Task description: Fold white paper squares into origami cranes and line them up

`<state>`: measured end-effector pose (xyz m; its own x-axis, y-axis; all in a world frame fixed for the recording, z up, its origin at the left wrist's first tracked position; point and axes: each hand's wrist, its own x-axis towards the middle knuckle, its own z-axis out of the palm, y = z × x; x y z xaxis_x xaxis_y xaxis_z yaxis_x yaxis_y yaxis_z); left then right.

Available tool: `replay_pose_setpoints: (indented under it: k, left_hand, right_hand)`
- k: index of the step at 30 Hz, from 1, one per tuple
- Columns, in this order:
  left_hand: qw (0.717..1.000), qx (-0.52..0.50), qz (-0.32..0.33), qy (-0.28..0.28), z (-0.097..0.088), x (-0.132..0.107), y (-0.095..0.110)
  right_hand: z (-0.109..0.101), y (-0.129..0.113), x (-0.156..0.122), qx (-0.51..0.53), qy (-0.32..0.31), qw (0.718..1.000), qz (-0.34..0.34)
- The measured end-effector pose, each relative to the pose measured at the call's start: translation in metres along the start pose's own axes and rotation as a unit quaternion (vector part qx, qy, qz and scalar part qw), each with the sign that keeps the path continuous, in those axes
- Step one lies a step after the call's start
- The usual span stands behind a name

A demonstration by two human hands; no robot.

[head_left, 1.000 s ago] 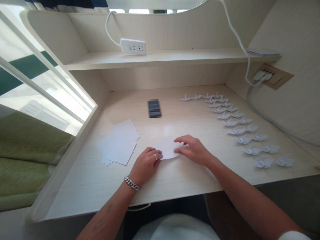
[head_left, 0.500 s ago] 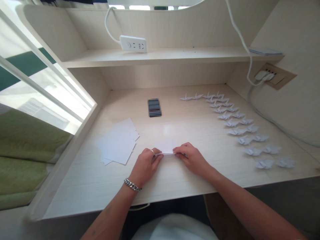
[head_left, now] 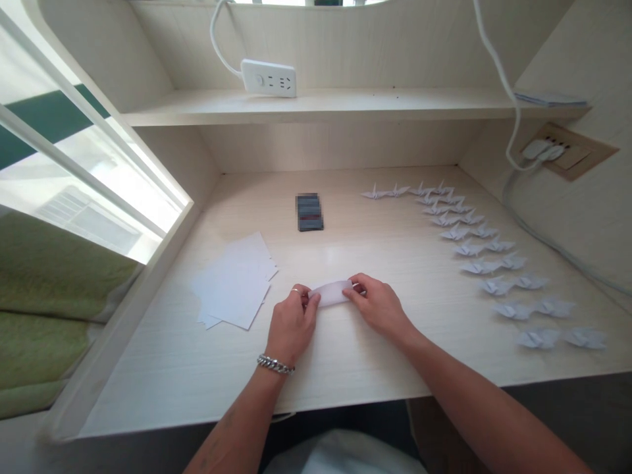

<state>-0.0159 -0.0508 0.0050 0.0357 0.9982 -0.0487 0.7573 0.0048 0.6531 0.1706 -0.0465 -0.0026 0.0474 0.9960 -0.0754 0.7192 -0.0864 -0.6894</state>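
A folded strip of white paper [head_left: 330, 293] lies across the desk's middle, pinched at its ends. My left hand [head_left: 292, 324], with a ring and a chain bracelet, holds the strip's left end. My right hand [head_left: 375, 305] grips its right end, and the fingers of both hands hide those ends. Just left of my left hand is a loose pile of white paper sheets [head_left: 232, 281]. Two long curving rows of white origami cranes [head_left: 481, 266] stand to the right of my right hand.
A pixelated dark phone [head_left: 309, 212] lies on the light wooden desk [head_left: 375, 375] beyond my hands. A shelf [head_left: 316, 105] above carries a white power strip [head_left: 268, 78]. Cables run to a wall socket [head_left: 567, 151]. A window [head_left: 83, 158] and green fabric [head_left: 44, 316] lie left.
The paper has gone from a wide sheet, folded over between my hands, to a narrow strip. Both hands have closed in on its ends. The view has shifted slightly.
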Motion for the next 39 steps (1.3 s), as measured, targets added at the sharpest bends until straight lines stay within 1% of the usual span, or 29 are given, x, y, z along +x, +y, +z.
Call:
replay_pose_setpoints:
  k: [7,16,24,30,39]
  left_hand:
    - [0.998,0.006,-0.060,0.013,0.003,0.008,0.003]
    - [0.995,0.045,-0.094,0.012,0.004,0.011,0.007]
    - [0.993,0.056,-0.101,0.004,0.006,0.015,0.004]
    - [0.993,0.053,-0.105,-0.002,0.005,0.016,0.003]
    - [0.993,0.045,-0.114,0.003,0.004,0.018,0.004]
  right_hand:
    - [0.000,-0.005,0.003,-0.030,0.002,0.998,0.056]
    - [-0.001,-0.010,0.008,-0.071,0.005,0.994,0.077]
    - [0.001,-0.009,0.011,-0.084,0.008,0.993,0.084]
    - [-0.001,-0.010,0.012,-0.066,-0.011,0.994,0.082]
    - [-0.001,-0.010,0.011,-0.096,-0.006,0.991,0.089]
